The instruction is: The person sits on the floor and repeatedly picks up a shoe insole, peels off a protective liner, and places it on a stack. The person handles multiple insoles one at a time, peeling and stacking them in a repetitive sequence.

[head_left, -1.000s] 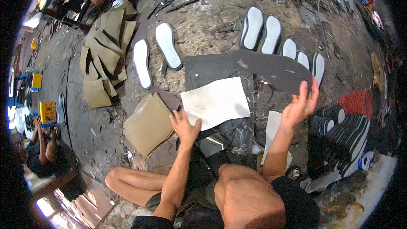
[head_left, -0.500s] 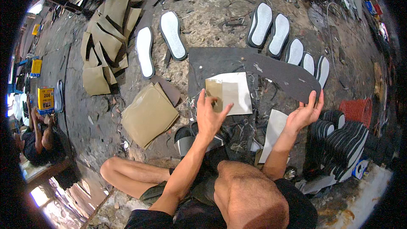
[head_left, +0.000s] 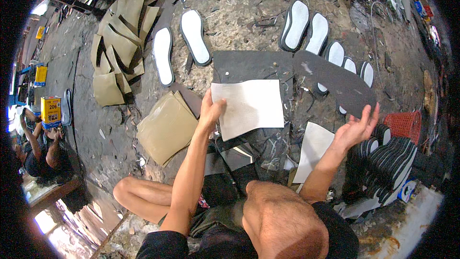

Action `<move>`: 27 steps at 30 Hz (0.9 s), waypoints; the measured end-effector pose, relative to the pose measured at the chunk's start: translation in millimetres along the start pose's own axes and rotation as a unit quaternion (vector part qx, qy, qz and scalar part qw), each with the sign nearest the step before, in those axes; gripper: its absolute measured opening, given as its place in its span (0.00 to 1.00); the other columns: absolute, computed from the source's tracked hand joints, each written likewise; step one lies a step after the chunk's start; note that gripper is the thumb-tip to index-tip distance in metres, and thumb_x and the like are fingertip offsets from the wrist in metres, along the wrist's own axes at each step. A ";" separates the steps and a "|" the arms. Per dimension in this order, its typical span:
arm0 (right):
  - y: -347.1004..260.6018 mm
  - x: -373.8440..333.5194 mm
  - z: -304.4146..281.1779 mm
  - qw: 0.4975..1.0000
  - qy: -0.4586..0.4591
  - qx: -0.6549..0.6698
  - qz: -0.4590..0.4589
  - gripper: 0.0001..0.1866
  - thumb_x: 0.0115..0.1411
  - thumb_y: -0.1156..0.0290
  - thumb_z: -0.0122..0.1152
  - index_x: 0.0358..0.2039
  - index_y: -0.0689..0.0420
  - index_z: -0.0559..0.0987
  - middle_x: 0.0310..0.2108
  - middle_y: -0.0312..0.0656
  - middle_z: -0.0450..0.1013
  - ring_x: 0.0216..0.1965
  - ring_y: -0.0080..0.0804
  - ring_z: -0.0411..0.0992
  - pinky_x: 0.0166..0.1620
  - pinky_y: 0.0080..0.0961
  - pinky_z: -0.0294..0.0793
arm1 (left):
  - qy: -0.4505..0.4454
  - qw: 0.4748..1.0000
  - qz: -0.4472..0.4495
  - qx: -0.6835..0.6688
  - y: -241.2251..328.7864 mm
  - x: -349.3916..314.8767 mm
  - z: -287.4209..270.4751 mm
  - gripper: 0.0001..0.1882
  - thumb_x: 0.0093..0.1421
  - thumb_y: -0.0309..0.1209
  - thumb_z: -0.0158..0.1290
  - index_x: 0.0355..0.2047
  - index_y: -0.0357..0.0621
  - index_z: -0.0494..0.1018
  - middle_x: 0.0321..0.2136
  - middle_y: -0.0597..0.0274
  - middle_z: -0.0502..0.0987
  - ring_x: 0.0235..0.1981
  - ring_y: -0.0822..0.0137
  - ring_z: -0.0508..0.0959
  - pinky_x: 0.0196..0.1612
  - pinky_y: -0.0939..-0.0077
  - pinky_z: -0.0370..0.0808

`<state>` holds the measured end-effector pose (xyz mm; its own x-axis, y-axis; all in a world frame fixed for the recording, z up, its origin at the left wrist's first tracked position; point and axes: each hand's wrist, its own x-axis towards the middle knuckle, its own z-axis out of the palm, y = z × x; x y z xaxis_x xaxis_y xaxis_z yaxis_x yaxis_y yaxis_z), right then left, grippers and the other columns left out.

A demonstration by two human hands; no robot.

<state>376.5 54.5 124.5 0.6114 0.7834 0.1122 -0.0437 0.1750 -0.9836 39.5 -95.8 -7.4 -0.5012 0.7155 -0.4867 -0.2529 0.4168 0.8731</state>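
Observation:
A white sheet point(head_left: 249, 108) lies over a dark square mat point(head_left: 254, 62) in front of me. My left hand point(head_left: 212, 110) is closed on its left edge, thumb on top. My right hand point(head_left: 355, 128) pinches the near end of a dark grey shoe sole point(head_left: 338, 81), which hangs tilted above the floor. Behind that sole are several white-topped soles point(head_left: 316, 31), partly covered by it. Another white sheet point(head_left: 314, 146) rests beside my right forearm. Left of my left hand is a stack of tan sheets point(head_left: 165, 127).
Two white-topped soles point(head_left: 194, 33) lie beyond the tan stack. Cut tan pieces point(head_left: 122, 38) are heaped at far left. Stacked black soles point(head_left: 390, 163) and a red basket point(head_left: 402, 125) stand at right. Another person point(head_left: 43, 148) sits at left near a yellow can point(head_left: 51, 110).
My left hand has moved left and closed on the sheet's edge; the sheet now shows white all over, its tan strip gone. The grey sole has shifted right and nearer with my right hand.

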 end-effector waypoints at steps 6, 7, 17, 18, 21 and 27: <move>11.5 -2.8 -4.7 0.999 0.037 -0.002 0.016 0.22 0.63 0.69 0.64 0.59 0.53 0.75 0.53 0.41 0.76 0.50 0.31 0.74 0.40 0.24 0.71 | -0.089 0.995 -0.027 -0.036 40.6 -13.5 10.0 0.22 0.61 0.20 0.55 0.56 0.37 0.69 0.45 0.59 0.79 0.45 0.68 0.78 0.52 0.72 0.75; 8.4 0.9 -10.6 0.999 0.050 -0.007 0.014 0.22 0.64 0.70 0.64 0.59 0.53 0.75 0.52 0.42 0.76 0.50 0.31 0.74 0.40 0.24 0.71 | -0.128 0.990 -0.010 -0.051 60.3 -30.5 19.8 0.23 0.60 0.20 0.56 0.56 0.37 0.69 0.45 0.59 0.79 0.45 0.69 0.78 0.52 0.72 0.75; -4.3 3.3 -7.7 0.999 0.030 0.018 0.001 0.23 0.63 0.69 0.65 0.59 0.53 0.74 0.52 0.42 0.76 0.49 0.33 0.75 0.44 0.27 0.72 | -0.045 0.997 0.046 0.045 -0.8 10.1 20.3 0.30 0.57 0.18 0.50 0.62 0.41 0.64 0.48 0.53 0.78 0.48 0.61 0.79 0.53 0.67 0.74; 1.3 0.2 -8.5 0.999 0.024 0.015 0.020 0.23 0.63 0.69 0.65 0.59 0.53 0.74 0.53 0.42 0.75 0.50 0.33 0.74 0.46 0.28 0.72 | -0.036 0.994 0.063 0.082 -10.7 15.4 17.3 0.30 0.58 0.19 0.49 0.63 0.41 0.63 0.49 0.51 0.77 0.49 0.58 0.78 0.54 0.65 0.73; 23.3 -15.6 0.0 0.996 -0.011 0.001 0.083 0.24 0.62 0.69 0.65 0.60 0.51 0.74 0.57 0.40 0.73 0.55 0.32 0.71 0.51 0.34 0.71 | -0.026 0.979 0.124 0.160 -31.0 29.3 0.0 0.30 0.61 0.26 0.43 0.66 0.41 0.60 0.54 0.41 0.73 0.56 0.47 0.73 0.60 0.57 0.67; 85.0 -44.4 11.7 0.976 -0.087 0.011 0.199 0.24 0.60 0.69 0.67 0.58 0.51 0.76 0.50 0.36 0.74 0.47 0.23 0.72 0.37 0.21 0.71 | 0.178 0.935 0.151 0.269 9.3 2.6 12.1 0.31 0.64 0.34 0.57 0.64 0.34 0.64 0.60 0.41 0.70 0.58 0.54 0.73 0.61 0.62 0.68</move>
<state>336.4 41.6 37.6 0.3999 0.8806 -0.2544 -0.2689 -0.1526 -0.9510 45.8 -83.3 -0.9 -0.7505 0.6537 -0.0971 0.3484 0.5162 0.7824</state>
